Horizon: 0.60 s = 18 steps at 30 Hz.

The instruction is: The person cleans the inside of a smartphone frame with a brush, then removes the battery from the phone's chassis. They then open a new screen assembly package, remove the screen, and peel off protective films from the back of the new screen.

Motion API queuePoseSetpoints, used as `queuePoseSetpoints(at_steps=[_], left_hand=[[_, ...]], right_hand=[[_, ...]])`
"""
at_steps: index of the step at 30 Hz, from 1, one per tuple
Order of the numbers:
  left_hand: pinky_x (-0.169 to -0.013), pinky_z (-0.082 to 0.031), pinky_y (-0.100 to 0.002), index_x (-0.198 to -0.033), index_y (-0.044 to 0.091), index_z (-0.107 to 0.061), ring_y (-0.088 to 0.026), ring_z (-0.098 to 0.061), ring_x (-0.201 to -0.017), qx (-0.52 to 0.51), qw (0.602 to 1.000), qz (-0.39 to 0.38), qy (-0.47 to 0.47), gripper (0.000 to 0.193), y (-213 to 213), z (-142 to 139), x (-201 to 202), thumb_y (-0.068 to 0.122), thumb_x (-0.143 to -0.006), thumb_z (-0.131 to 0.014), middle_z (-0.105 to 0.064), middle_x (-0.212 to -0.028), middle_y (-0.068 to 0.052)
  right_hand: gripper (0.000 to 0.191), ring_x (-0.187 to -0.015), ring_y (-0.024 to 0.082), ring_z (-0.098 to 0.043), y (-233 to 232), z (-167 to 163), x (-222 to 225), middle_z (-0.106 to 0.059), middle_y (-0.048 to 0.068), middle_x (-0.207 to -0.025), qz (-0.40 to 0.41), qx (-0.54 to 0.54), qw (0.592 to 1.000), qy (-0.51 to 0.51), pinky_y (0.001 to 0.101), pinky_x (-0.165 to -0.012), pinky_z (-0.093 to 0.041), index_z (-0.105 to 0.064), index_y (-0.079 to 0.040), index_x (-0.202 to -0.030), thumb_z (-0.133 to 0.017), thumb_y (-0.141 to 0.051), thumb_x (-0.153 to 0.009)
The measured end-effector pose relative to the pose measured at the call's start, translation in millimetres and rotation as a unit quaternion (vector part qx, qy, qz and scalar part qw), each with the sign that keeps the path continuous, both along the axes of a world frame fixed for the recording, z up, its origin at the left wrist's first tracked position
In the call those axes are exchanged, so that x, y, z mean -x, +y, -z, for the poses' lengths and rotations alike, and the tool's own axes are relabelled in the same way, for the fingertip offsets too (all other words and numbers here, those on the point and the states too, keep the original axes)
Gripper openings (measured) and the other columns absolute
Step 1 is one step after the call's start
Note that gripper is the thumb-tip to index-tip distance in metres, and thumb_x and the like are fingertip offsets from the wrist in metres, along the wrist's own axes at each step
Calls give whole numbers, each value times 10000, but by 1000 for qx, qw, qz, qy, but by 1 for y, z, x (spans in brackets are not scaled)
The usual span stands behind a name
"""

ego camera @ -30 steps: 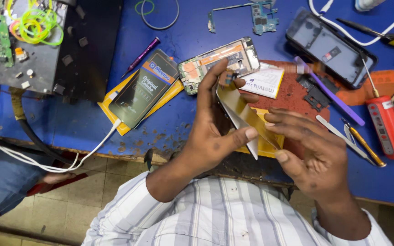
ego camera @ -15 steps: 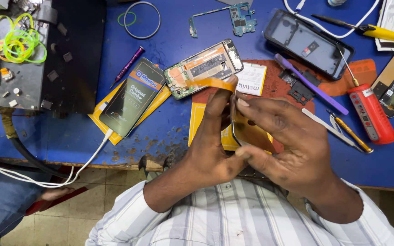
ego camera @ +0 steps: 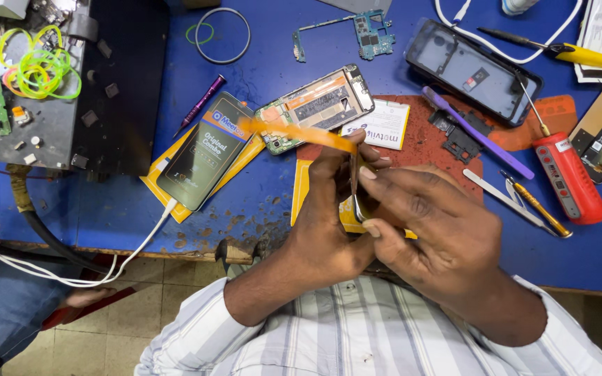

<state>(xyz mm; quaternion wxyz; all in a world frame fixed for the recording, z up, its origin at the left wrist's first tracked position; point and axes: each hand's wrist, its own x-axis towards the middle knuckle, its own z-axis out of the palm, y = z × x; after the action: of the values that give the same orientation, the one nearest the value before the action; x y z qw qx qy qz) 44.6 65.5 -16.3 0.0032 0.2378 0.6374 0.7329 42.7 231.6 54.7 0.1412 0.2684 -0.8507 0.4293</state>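
My left hand [ego camera: 332, 223] and right hand [ego camera: 430, 233] pinched a thin panel [ego camera: 355, 191] edge-on between pressed fingertips [ego camera: 367, 173], an orange film strip [ego camera: 294, 131] trailing toward 10 o'clock over the opened phone frame [ego camera: 315, 106]. I judged that uneven pressure could crack the panel, or the film might snag. A white rectangular label card [ego camera: 384, 125] lay at 12 o'clock; a dark screen package [ego camera: 207, 150] on yellow backing sat at 9 o'clock.
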Motion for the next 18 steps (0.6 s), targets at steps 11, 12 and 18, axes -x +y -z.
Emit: queuePoseSetpoints(at_steps=[11, 12, 18], left_hand=[[-1184, -443, -390, -1601, 152, -161, -223, -510, -1342, -25, 999, -8, 27, 892, 3, 2, 1, -96, -943, -710, -449, -1409, -95], [-1184, -443, -389, -1602, 155, -163, -222, -511, -1342, -31, 999, -5, 25, 896, 4, 3, 1, -97, -942, -715, -450, -1403, -91], [-1180, -414, -384, -1616, 148, -134, -227, -486, -1368, -12, 999, -14, 26, 991, 2, 9, 1, -32, -908, -805, -444, -1486, -111]], right_hand=[[277, -986, 271, -756, -7, -1, -4, -734, 159, -1067, 47, 3, 999, 26, 339, -855, -618, -710, 3, -1217, -708, -15, -941], [270, -977, 267, -759, -8, -2, -4, -735, 156, -1056, 52, 4, 998, 26, 337, -853, -620, -710, 3, -1217, -707, -13, -947], [243, -905, 309, -736, -6, -14, -3, -720, 199, -977, 94, -42, 993, 65, 400, -814, -596, -690, 44, -1137, -668, 23, -896]])
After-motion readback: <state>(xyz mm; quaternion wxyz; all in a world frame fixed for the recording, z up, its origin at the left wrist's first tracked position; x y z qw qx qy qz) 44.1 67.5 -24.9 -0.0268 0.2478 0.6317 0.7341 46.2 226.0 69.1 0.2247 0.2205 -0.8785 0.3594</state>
